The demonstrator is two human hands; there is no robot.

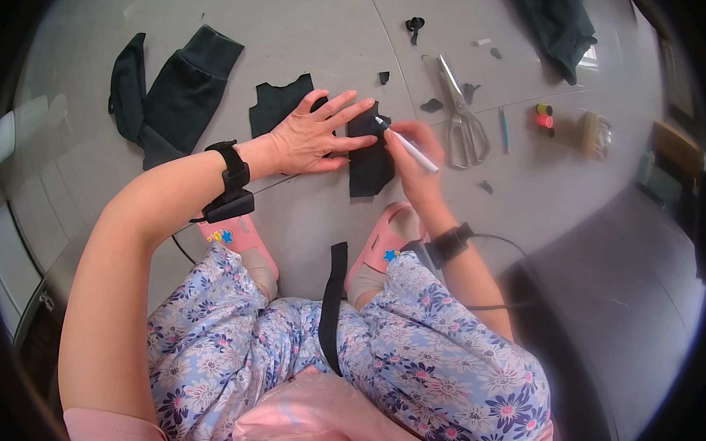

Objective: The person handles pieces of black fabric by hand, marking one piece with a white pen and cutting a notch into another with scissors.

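Observation:
My left hand (317,134) lies spread over two cut pieces of black fabric on the grey floor. Its palm covers part of the left piece (275,105), while the fingertips press on the right piece (368,170). Between the thumb and fingers of my right hand (419,160) is a white pen (414,151), slanted with its dark tip at the upper part of the right piece. Whether the tip touches the cloth is hard to make out. A small black scrap (384,78) lies just beyond that piece.
Scissors (459,115), a blue pencil-like stick (505,131) and thread spools (544,120) lie to the right. A dark garment piece (188,90) rests at far left, more dark cloth (558,33) at far right. A black strip (334,305) hangs by my lap, between pink slippers (379,245).

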